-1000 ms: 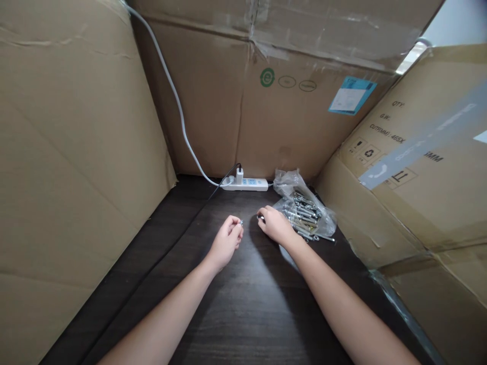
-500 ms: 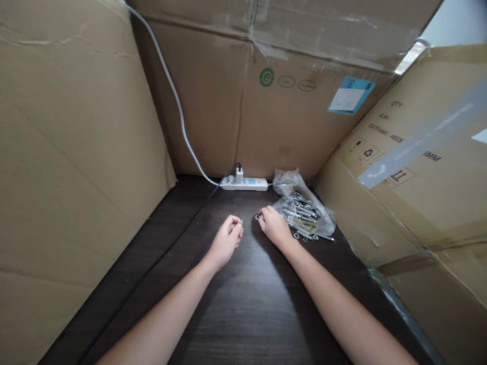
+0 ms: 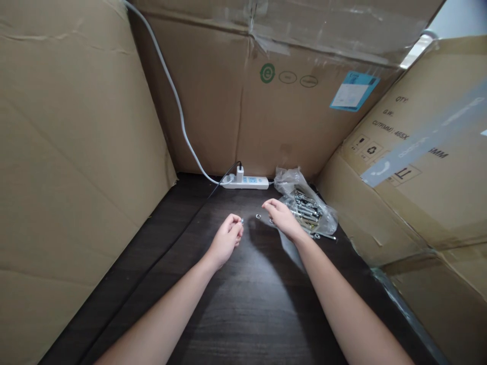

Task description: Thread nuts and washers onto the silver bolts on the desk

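My left hand (image 3: 227, 235) is closed over the dark table, with a small shiny metal end showing at its fingertips. It looks like a bolt (image 3: 242, 221); the rest is hidden in the fingers. My right hand (image 3: 280, 217) is raised a little, fingers stretched forward, and I see nothing in it. Below and left of its fingertips a metal ring washer (image 3: 258, 216) lies on the table. Another small ring (image 3: 271, 221) shows partly beside that hand. Just right of it, a clear plastic bag (image 3: 327, 215) spills bolts (image 3: 307, 210) and washers.
A white power strip (image 3: 249, 185) with a plugged-in charger (image 3: 240, 174) lies at the back. Its white cord (image 3: 177, 101) climbs the left corner, and a black cable (image 3: 163, 253) crosses the table's left side. Cardboard walls (image 3: 201, 91) enclose the left, back and right.
My right hand has lifted off the table and moved slightly right, its fingers straighter. The washer that was at its fingertips now lies apart from it. My left hand keeps its place.
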Available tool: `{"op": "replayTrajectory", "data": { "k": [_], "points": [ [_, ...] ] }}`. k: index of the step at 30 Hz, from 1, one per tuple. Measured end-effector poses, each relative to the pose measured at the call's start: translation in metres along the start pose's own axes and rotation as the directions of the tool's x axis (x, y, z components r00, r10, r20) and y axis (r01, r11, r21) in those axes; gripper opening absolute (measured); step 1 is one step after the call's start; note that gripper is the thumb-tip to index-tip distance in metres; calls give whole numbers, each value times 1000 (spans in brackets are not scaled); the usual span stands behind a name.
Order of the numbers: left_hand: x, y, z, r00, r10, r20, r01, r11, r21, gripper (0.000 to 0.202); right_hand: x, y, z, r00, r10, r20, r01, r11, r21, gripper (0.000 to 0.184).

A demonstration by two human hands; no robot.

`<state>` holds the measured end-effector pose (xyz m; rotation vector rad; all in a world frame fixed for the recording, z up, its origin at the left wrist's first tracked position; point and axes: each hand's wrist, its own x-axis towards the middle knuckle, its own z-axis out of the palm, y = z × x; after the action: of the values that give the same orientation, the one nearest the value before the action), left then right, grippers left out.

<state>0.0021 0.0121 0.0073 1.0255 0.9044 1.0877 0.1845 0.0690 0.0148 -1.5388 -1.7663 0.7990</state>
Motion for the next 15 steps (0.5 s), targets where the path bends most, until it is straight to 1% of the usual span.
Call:
{"op": "replayTrajectory", "data": {
  "k": [1, 3, 4, 5, 12, 15],
  "points": [
    [0, 0, 0, 1000, 2, 1, -2, 1000, 2, 13, 0, 0, -1, 1000, -15, 20, 17, 995, -96, 19],
    [0, 0, 0, 1000, 7, 2, -7, 1000, 7, 13, 1, 1, -1, 997, -40, 71, 60, 954, -295, 15],
    [0, 0, 0, 1000, 8, 4, -8, 1000, 9, 13, 1, 2, 0, 995, -44, 91, 74, 929, -361, 15],
    [0, 0, -1, 1000, 8, 7, -8, 1000, 9, 13, 2, 3, 0, 994, -43, 104, 80, 917, -390, 14],
    [1, -1, -2, 1000, -5, 18, 5, 1000, 7, 15, 13, 2, 3, 986, -19, 163, 81, 921, -381, 7],
    [1, -1, -1, 1000, 0, 8, 0, 1000, 14, 15, 7, -6, 0, 981, -24, 195, 92, 933, -349, 6]
  ]
}}
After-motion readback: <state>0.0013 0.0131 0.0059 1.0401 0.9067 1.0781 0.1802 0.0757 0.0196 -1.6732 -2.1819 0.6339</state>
